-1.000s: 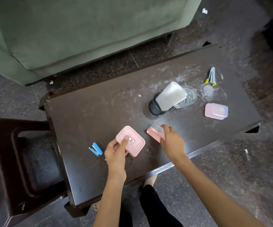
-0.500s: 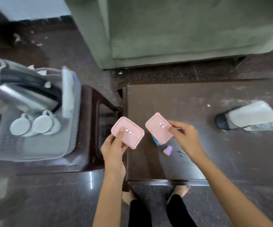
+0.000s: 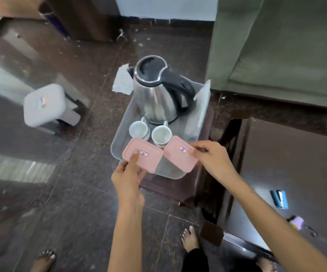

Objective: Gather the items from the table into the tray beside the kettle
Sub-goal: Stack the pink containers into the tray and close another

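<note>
My left hand [image 3: 128, 178] grips a pink lidded box [image 3: 149, 160] with a small label, thumb on top, over the near left corner of the grey tray [image 3: 122, 132]. My right hand [image 3: 214, 160] pinches a second pink lidded box [image 3: 176, 156], tilted, above the tray's near right part. A steel kettle [image 3: 158, 97] with a black lid and handle stands at the tray's far end. Two white cups [image 3: 150, 132] sit in front of it. On the dark table [image 3: 296, 160] at the right lie a blue stapler [image 3: 279, 199] and a small purple item [image 3: 297, 222].
The tray rests on a dark brown stool [image 3: 170, 190] between the table and open floor. A white stool [image 3: 44, 105] stands on the floor at the left. A green sofa [image 3: 280, 46] fills the upper right. My bare feet [image 3: 191, 240] are near the table's corner.
The view has swung left from the table to the tray. Both hands have carried the pink boxes from above the table's left edge to just over the tray's near end.
</note>
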Motion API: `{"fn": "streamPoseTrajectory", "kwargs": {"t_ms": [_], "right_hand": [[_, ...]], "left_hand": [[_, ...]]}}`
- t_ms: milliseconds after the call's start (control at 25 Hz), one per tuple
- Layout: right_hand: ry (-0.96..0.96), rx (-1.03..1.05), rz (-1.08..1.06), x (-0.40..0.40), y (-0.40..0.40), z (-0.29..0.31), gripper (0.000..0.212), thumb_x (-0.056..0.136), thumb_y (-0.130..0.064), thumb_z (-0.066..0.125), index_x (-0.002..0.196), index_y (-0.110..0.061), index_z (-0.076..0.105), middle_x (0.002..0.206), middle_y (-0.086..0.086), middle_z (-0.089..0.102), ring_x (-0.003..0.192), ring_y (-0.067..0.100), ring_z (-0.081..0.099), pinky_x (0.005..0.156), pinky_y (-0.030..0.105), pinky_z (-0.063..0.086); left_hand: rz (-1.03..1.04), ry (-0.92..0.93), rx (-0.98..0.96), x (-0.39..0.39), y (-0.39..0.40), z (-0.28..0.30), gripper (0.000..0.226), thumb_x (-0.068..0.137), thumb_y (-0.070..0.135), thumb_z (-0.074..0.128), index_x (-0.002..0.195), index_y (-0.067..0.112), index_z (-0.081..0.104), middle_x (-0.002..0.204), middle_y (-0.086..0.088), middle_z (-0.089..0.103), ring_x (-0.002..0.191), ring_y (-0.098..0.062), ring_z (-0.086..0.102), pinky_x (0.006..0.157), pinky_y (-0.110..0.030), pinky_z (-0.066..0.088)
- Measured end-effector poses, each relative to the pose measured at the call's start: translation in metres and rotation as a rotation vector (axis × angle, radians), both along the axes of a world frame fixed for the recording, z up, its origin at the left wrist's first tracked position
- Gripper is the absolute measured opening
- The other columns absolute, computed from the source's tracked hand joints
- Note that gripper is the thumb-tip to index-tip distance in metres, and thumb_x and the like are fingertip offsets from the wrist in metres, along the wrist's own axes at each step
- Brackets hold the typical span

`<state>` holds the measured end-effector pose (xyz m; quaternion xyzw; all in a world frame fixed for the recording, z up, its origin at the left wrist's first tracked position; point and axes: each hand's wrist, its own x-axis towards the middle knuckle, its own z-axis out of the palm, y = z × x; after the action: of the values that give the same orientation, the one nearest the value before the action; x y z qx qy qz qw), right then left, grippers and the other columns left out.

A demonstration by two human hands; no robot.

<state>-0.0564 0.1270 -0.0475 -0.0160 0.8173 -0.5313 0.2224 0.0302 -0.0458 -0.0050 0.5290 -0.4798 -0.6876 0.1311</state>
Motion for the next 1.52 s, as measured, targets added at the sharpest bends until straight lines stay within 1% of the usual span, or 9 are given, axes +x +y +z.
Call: {"fn": "streamPoseTrajectory", "kwargs": {"t_ms": [160,280,440,560,680,800,880,1040,1520], "right_hand": [[0.036,0.286,0.189,-0.006,-0.048,-0.023,0.027,0.085,-0.011,0.057,0.105,-0.02,0.072,0.103,0.001,0.073,0.096,0.015,0.064,0.082,0.026,0.046],[0.058,0.408,0.252,-0.007,-0.067,-0.043,0.028,0.085,-0.01,0.053,0.105,-0.02,0.071,0.105,0.011,0.069,0.099,0.028,0.063,0.083,0.034,0.047],[0.221,0.586,0.329,0.004,-0.074,-0.052,0.027,0.088,-0.007,0.046,0.109,-0.01,0.063,0.104,0.014,0.06,0.093,0.037,0.061,0.077,0.04,0.047],[0.375,0.687,0.357,0.015,-0.073,-0.051,0.024,0.083,-0.003,0.052,0.106,-0.007,0.06,0.099,0.011,0.059,0.081,0.037,0.063,0.061,0.038,0.049],[0.502,0.702,0.323,0.022,-0.073,-0.06,0.022,0.07,-0.003,0.068,0.09,-0.008,0.063,0.083,0.007,0.062,0.063,0.029,0.063,0.043,0.031,0.047],[0.507,0.656,0.286,0.023,-0.073,-0.063,0.024,0.072,-0.006,0.066,0.094,-0.012,0.062,0.088,0.004,0.063,0.067,0.025,0.062,0.043,0.03,0.047],[0.528,0.634,0.272,0.023,-0.071,-0.066,0.019,0.076,-0.01,0.06,0.095,-0.014,0.059,0.092,0.002,0.062,0.073,0.024,0.061,0.046,0.03,0.046],[0.56,0.617,0.29,0.023,-0.07,-0.068,0.012,0.08,-0.023,0.049,0.086,-0.015,0.057,0.095,-0.002,0.061,0.079,0.02,0.06,0.048,0.03,0.047],[0.576,0.486,0.33,0.023,-0.065,-0.072,0.025,0.075,-0.031,0.052,0.088,-0.027,0.073,0.112,-0.005,0.067,0.094,0.015,0.066,0.058,0.029,0.056]], "left_hand": [[0.04,-0.01,0.022,-0.001,-0.032,-0.009,0.008,0.086,0.017,0.067,0.087,0.011,0.061,0.089,-0.007,0.07,0.079,-0.017,0.067,0.068,-0.025,0.058],[0.007,-0.057,0.014,-0.01,-0.046,-0.025,0.015,0.086,0.013,0.065,0.097,0.005,0.059,0.087,-0.008,0.069,0.076,-0.019,0.066,0.057,-0.024,0.058],[-0.172,-0.25,-0.303,-0.028,-0.053,-0.044,0.025,0.069,0.029,0.07,0.086,0.014,0.057,0.082,-0.003,0.065,0.081,-0.027,0.064,0.079,-0.044,0.056],[-0.342,-0.37,-0.557,-0.036,-0.053,-0.044,0.033,0.077,0.026,0.07,0.099,0.009,0.054,0.083,-0.003,0.062,0.09,-0.03,0.062,0.082,-0.036,0.048],[-0.467,-0.432,-0.73,-0.039,-0.054,-0.05,0.051,0.08,0.015,0.068,0.125,0.003,0.045,0.121,-0.017,0.056,0.11,-0.034,0.054,0.091,-0.039,0.042],[-0.634,-0.504,-0.992,-0.039,-0.052,-0.055,0.063,0.079,-0.001,0.065,0.136,0.007,0.04,0.145,-0.015,0.036,0.132,-0.031,0.033,0.101,-0.042,0.04],[-0.774,-0.528,-1.094,-0.04,-0.049,-0.058,0.052,0.08,0.0,0.063,0.129,0.009,0.051,0.141,-0.011,0.042,0.13,-0.029,0.035,0.094,-0.044,0.045],[-0.952,-0.653,-0.975,-0.038,-0.04,-0.063,0.037,0.085,0.016,0.065,0.121,0.011,0.06,0.133,-0.011,0.047,0.121,-0.028,0.044,0.088,-0.041,0.046],[-0.968,-0.784,-1.165,-0.037,-0.053,-0.075,0.031,0.079,0.012,0.061,0.109,0.012,0.069,0.116,-0.014,0.06,0.106,-0.035,0.052,0.103,-0.039,0.031]]}}
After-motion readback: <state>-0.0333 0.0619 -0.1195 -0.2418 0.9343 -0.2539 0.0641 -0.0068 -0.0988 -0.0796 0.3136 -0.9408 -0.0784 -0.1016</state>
